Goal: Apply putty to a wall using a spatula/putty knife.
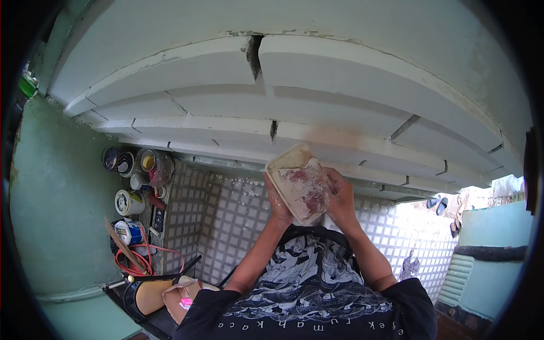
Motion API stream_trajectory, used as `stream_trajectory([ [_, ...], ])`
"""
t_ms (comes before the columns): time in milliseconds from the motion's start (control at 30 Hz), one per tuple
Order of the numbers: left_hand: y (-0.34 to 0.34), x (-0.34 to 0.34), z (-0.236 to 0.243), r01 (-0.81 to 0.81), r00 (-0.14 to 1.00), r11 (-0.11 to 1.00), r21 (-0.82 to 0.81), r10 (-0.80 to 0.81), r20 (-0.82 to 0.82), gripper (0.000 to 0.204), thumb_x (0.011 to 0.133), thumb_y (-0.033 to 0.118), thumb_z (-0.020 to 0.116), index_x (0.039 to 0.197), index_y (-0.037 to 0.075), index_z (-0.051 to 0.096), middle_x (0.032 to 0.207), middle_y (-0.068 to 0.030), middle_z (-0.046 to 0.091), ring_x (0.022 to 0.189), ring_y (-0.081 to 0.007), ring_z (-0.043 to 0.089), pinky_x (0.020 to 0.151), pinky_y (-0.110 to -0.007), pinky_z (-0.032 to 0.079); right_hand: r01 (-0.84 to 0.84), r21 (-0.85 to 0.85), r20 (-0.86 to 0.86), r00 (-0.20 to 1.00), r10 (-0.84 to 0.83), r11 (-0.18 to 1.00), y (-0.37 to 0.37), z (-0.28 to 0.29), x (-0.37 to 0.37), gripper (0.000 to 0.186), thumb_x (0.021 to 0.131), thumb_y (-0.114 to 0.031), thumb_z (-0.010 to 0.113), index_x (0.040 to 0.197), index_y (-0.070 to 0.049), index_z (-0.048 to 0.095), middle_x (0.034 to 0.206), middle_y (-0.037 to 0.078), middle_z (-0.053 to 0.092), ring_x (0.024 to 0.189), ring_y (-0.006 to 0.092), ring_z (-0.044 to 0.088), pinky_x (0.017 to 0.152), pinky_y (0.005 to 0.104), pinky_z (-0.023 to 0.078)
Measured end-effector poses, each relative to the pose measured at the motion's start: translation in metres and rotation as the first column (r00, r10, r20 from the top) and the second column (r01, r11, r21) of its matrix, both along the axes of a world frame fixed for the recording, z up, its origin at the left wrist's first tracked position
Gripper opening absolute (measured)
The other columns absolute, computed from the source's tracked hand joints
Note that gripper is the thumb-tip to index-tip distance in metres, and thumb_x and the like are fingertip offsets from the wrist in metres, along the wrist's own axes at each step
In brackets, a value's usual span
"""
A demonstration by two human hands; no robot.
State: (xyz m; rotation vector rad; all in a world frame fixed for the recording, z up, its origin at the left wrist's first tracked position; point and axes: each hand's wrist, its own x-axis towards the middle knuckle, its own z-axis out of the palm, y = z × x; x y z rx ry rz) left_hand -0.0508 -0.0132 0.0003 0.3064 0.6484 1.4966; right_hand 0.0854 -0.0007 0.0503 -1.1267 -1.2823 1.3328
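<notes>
Between my hands is a shallow rectangular cream container [294, 181], tilted, its face crusted with white powder over reddish patches. My left hand [276, 201] is closed on its left side, with some fingers hidden behind it. My right hand [340, 195] has curled fingers at the right side, gripping it. Both hands and the container are just in front of a white stepped wall ledge [351, 136], low over my dark printed shirt.
Buckets [127, 202], a red hose [146, 266] and sticks stand along the green left wall [62, 198]. A black tray [130, 303] holds bags at lower left. Below is a checked tiled floor [232, 209], with sandals [439, 207] at right beside a low pale-green wall [493, 224].
</notes>
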Motion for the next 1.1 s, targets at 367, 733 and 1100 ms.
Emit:
stream_trajectory([
  [367, -0.009, -0.003, -0.008, 0.118, 0.987, 0.973, 0.2, -0.092, -0.135, 0.082, 0.088, 0.072, 0.027, 0.144, 0.012, 0.027, 0.141, -0.0122, 0.04, 0.126, -0.0291, 0.047, 0.103, -0.047, 0.043, 0.022, -0.04, -0.427, 0.904, -0.037, 0.999, 0.004, 0.016, 0.05, 0.038, 0.093, -0.017, 0.06, 0.124, -0.002, 0.045, 0.11, 0.007, 0.062, 0.1, 0.0131, 0.06, 0.086, 0.0277, 0.049],
  [733, 0.012, -0.012, -0.077, -0.219, 0.625, 0.526, 0.822, -0.571, 0.532, 0.073, 0.09, 0.069, 0.025, 0.141, 0.018, 0.036, 0.139, -0.0059, 0.044, 0.125, -0.0293, 0.046, 0.101, -0.05, 0.043, 0.545, 0.804, -0.093, 0.511, -0.855, 0.238, 0.015, 0.163, 0.155, 0.036, 0.089, 0.005, 0.051, 0.124, 0.003, 0.043, 0.109, 0.014, 0.058, 0.085, 0.018, 0.065, 0.067, 0.0262, 0.052],
  [1100, -0.02, -0.025, -0.02, 0.067, 0.995, 0.994, 0.087, -0.059, -0.086, 0.072, 0.09, 0.069, 0.029, 0.141, 0.019, 0.035, 0.138, -0.0052, 0.045, 0.125, -0.0292, 0.047, 0.102, -0.05, 0.041, 0.24, 0.967, 0.153, -0.28, -0.948, 0.085, 0.133, 0.194, 0.102, 0.05, 0.083, -0.004, 0.058, 0.133, -0.007, 0.051, 0.113, 0.025, 0.062, 0.058, 0.0195, 0.067, 0.049, 0.0301, 0.052],
])
